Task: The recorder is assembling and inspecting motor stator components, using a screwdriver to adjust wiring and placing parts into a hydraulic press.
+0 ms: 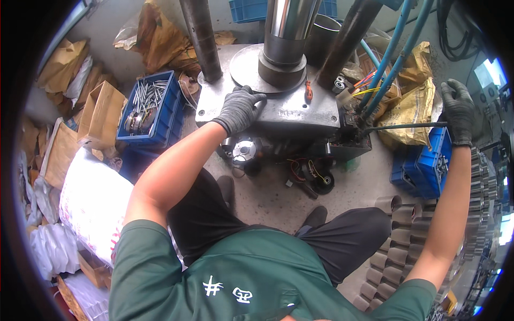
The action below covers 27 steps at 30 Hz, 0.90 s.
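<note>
A grey knitted glove covers my left hand (240,109), its fingers bent against the near rim of a round metal plate (243,68) and its thumb pointing right. The plate lies on the thick steel bed (316,113) of a press. Down onto the plate comes a shiny ram (284,40) with a dark collar. Far to the right, my gloved right hand (459,109) is raised with fingers up and apart. Its palm side meets the end of a thin black lever (409,126). An orange-handled screwdriver (308,91) rests on the bed, right of the plate.
Thick posts (202,40) flank the ram. A blue crate (147,109) of metal rods stands left, another blue crate (423,166) right. Blue hoses (393,53) hang near the lever. Metal cylinders (396,251) line the right floor; motor parts (316,176) lie below the bed.
</note>
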{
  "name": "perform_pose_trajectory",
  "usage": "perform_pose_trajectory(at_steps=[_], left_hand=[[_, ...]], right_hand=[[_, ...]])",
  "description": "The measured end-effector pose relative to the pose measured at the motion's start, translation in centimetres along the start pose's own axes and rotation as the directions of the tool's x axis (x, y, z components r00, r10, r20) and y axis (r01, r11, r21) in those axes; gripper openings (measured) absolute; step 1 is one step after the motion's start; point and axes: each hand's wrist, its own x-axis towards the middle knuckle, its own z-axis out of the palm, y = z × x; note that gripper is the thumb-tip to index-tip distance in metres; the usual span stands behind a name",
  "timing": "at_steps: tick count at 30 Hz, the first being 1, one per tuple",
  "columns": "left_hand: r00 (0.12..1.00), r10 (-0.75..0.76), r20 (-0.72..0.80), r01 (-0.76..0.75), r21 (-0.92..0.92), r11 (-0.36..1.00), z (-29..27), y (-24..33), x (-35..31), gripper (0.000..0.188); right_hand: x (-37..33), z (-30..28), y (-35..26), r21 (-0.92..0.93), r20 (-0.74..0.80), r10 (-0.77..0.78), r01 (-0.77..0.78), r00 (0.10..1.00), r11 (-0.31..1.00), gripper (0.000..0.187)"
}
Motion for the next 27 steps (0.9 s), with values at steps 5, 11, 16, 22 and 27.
perform_pose_trajectory(at_steps=[5,11,16,22,27], left_hand=[[0.999,-0.044,0.005,0.044,0.031,0.999,0.2,0.3,0.5,0.022],[0.940,0.329,0.090,-0.328,-0.033,0.944,1.2,2.6,-2.3,0.041],[0.715,0.686,0.137,-0.626,-0.312,0.715,0.4,5.3,-3.1,0.053],[0.997,0.050,0.058,-0.044,-0.097,0.994,0.2,3.1,-1.9,0.057],[0.993,0.039,0.112,-0.052,0.119,0.992,1.3,3.6,-1.5,0.060]], right_hand=[[0.2,-0.2,0.2,-0.009,0.018,0.010,-0.010,1.000,1.000,0.038],[0.4,-0.1,0.6,-0.020,0.057,0.024,-0.023,0.998,1.000,0.038],[0.7,0.0,1.2,0.033,0.096,0.041,-0.045,0.995,0.998,0.037],[0.5,0.1,0.4,-0.013,0.107,0.070,-0.069,0.992,0.998,0.039],[0.9,-0.5,2.6,0.013,0.108,0.019,-0.020,0.994,1.000,0.041]])
